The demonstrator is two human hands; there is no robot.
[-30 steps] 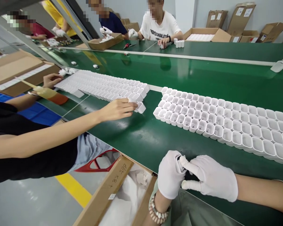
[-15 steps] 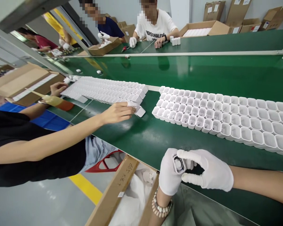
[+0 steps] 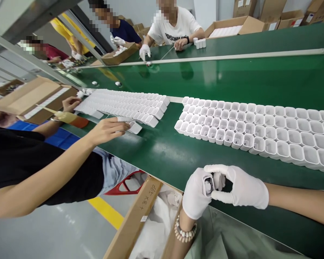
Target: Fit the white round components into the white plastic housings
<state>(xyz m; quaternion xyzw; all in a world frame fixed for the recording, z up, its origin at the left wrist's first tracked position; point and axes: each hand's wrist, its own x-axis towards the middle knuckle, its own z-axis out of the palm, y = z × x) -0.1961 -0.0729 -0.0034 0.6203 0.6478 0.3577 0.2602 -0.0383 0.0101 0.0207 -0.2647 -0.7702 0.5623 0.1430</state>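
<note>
My left hand (image 3: 196, 194), in a white glove with a beaded bracelet at the wrist, is closed around a small white plastic housing (image 3: 208, 185). The housing's open end faces up and shows dark and whitish parts inside, too small to name. My right hand (image 3: 243, 187), also gloved in white, is curved against the housing from the right, thumb and fingertips at its rim. Both hands are over the near edge of the green worktable (image 3: 162, 151). Beyond them stand several rows of open white housings (image 3: 248, 127), some with small dark bits inside.
At left, a co-worker's bare hand (image 3: 108, 129) is at a white housing beside a second block of housings (image 3: 124, 104). A squeeze bottle (image 3: 70, 118) lies by that arm. Below the edge is a cardboard box (image 3: 140, 212) with white packing. Other people sit across the green belt (image 3: 232, 79).
The co-worker's hand has moved left, and more housings now stand at the near right end of that block. My hands have tilted the housing slightly.
</note>
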